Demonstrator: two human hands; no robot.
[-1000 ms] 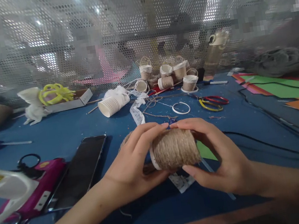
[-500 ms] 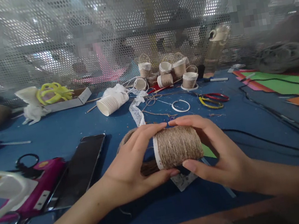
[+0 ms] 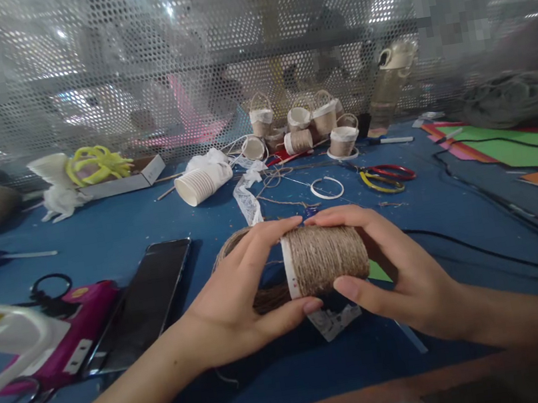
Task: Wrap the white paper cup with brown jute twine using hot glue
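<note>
A paper cup wound with brown twine (image 3: 328,256) lies on its side between my two hands, its white rim facing left. My left hand (image 3: 248,285) curves round the rim end, fingers on top and thumb beneath. Round the other end, my right hand (image 3: 394,263) grips with its fingers above and its thumb on the near side. Behind my left hand, a coil of twine (image 3: 229,242) shows in part. A scrap of white lace (image 3: 336,323) lies on the table under the cup.
A black phone (image 3: 145,301) and a magenta glue gun (image 3: 85,323) lie at left. Farther back are stacked paper cups (image 3: 203,183), a lace strip (image 3: 247,198), scissors (image 3: 384,177) and several twine-wrapped baskets (image 3: 342,142). Coloured sheets (image 3: 508,145) and a black cable (image 3: 497,208) lie at right.
The wrapped cup has shifted slightly right and turned a little in my hands. Both hands keep their hold.
</note>
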